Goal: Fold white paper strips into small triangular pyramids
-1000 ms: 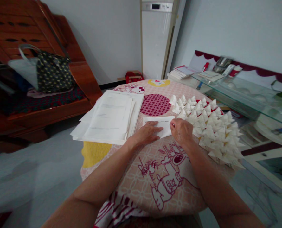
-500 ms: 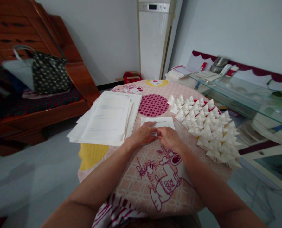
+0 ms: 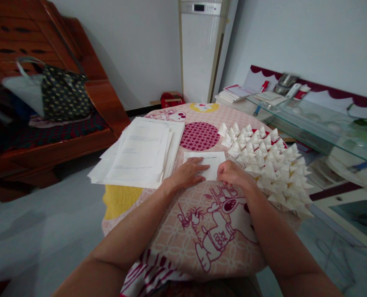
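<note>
A small white sheet of paper [image 3: 212,166], with a line of print along its far edge, lies flat on the tablecloth in front of me. My left hand [image 3: 191,172] rests on its left part, palm down and fingers stretched out. At the near right corner my right hand [image 3: 231,173] is closed, its curled fingers on the edge of the paper. The fingertips of that hand are partly hidden. To the right stand rows of folded white paper pieces [image 3: 268,165] with pointed tips.
A stack of printed sheets [image 3: 140,152] lies left on the round table's patterned cloth [image 3: 183,235]. A glass shelf [image 3: 319,123] with books and containers stands at the right. A wooden bench [image 3: 103,107] holding bags [image 3: 66,95] is at the left.
My right hand has slid right along the paper's near edge, from beside my left hand to the corner. My left hand has stayed almost in place, and more of the paper shows.
</note>
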A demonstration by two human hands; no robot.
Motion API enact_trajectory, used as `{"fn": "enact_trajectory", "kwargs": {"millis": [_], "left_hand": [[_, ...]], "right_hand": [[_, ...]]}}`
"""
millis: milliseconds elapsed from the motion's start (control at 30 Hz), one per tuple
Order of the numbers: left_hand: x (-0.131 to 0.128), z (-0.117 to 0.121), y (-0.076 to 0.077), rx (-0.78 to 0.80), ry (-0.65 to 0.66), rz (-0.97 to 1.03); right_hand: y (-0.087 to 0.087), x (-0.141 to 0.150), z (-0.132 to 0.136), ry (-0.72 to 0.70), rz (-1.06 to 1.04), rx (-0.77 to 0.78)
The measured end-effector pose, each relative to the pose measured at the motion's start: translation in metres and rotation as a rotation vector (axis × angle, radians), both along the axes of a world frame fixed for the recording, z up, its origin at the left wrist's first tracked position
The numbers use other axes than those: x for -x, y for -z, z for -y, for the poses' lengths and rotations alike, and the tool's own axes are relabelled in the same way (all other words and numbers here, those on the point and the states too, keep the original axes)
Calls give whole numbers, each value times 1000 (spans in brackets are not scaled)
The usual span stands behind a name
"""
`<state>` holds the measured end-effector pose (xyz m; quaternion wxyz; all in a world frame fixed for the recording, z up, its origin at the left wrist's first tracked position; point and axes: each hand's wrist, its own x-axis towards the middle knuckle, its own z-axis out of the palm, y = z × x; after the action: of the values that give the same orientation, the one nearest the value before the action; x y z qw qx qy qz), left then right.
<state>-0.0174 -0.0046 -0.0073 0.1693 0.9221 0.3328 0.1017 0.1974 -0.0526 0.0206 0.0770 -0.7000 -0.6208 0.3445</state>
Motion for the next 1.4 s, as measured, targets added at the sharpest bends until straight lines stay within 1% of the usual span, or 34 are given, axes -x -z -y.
{"fn": "enact_trajectory", "kwargs": {"millis": [133,233,300,367,433,500,567,600,667,800,900,1000,1100,1200,1267,1333,1400], "left_hand": [[-1,-1,1,6,-3,6],[-1,-1,2,11,-4,5],[0,-1,2,12,-3,12],[1,-2,4,5,3,31],[2,-3,5,-8,12,48],[2,-3,6,-15,14,46],[1,-4,6,-17,5,35],[0,-4,6,-16,-2,27],[-2,-4,6,-16,-19,10],[-4,-4,5,-17,-29,-33],[-1,-3,1,-14,-44,-81],[6,2,-5,-27,-70,-107],[16,5,-6,-36,-72,-105],[26,1,1,-33,-33,-50],[33,-6,9,-34,16,38],[40,-14,18,-29,39,60],[43,-20,24,40,89,115]], "right_hand": [[-8,-16,0,-5,24,32],[-19,-22,3,-12,148,47],[-25,-23,5,-14,306,-36],[-27,-18,7,-29,354,-180],[-22,-9,8,-63,243,-284],[-13,2,6,-85,115,-281],[-2,11,3,-84,80,-267],[3,15,1,-57,75,-251],[9,17,-2,-61,47,-245],[11,17,-4,-25,54,-230],[11,18,-1,1,59,-290],[15,19,1,29,69,-352],[19,20,3,56,67,-385],[20,21,4,75,52,-398],[20,21,4,90,37,-406],[21,21,3,110,25,-416],[23,21,2,131,13,-429]]}}
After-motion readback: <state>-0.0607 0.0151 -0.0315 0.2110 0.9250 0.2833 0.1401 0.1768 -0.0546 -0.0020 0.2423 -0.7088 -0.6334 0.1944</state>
